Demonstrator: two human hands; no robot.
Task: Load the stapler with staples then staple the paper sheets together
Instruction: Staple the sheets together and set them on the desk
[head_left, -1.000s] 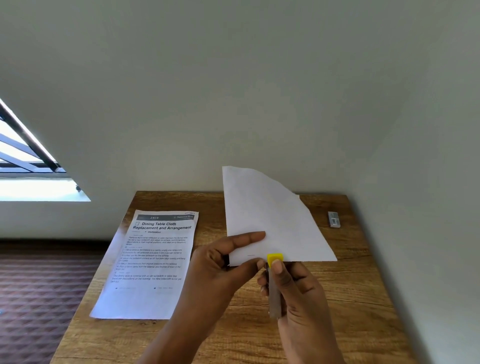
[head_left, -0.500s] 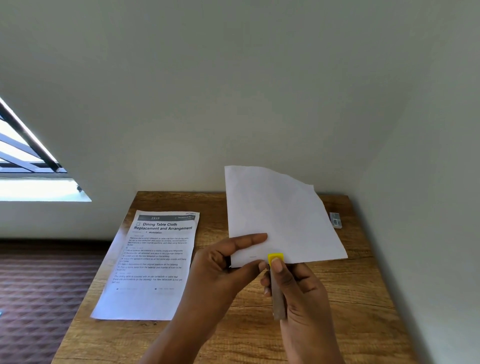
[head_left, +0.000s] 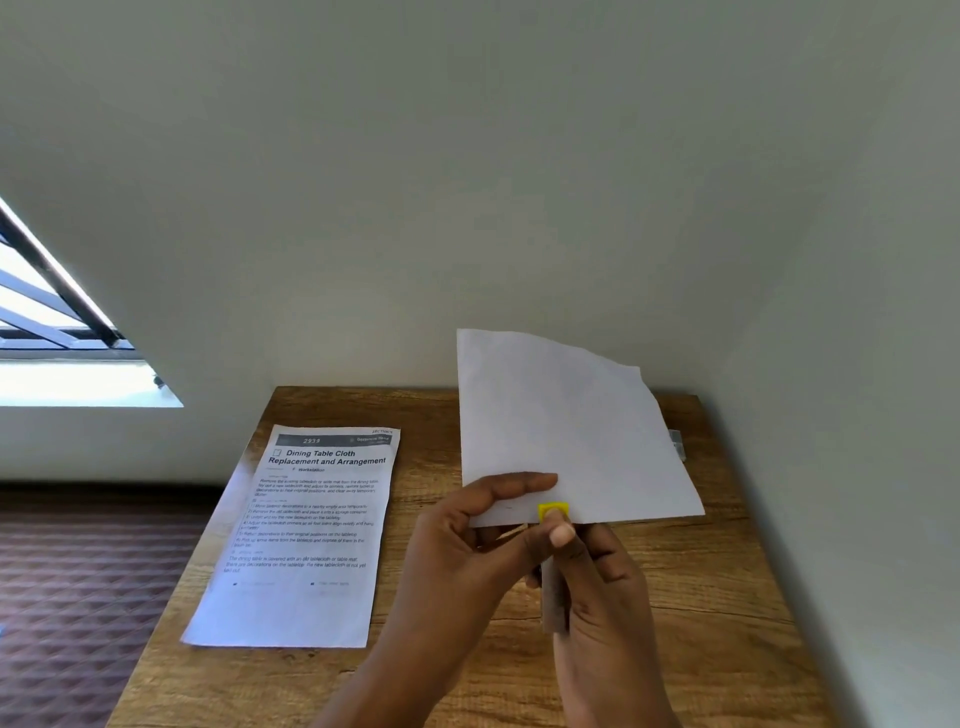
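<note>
The stapler (head_left: 554, 566), a slim body with a yellow tip, stands nearly upright in the right hand (head_left: 597, 582), whose fingers curl round it with the thumb on the yellow end. Its mouth sits at the lower edge of the paper sheets (head_left: 566, 431), which the left hand (head_left: 467, 540) pinches just left of it, thumb on the front. The stapler's long axis runs straight up into that edge, so the squeeze looks ready to bite near the corner. Another printed sheet (head_left: 306, 530) lies flat on the tabletop (head_left: 701, 597), well to the left.
</note>
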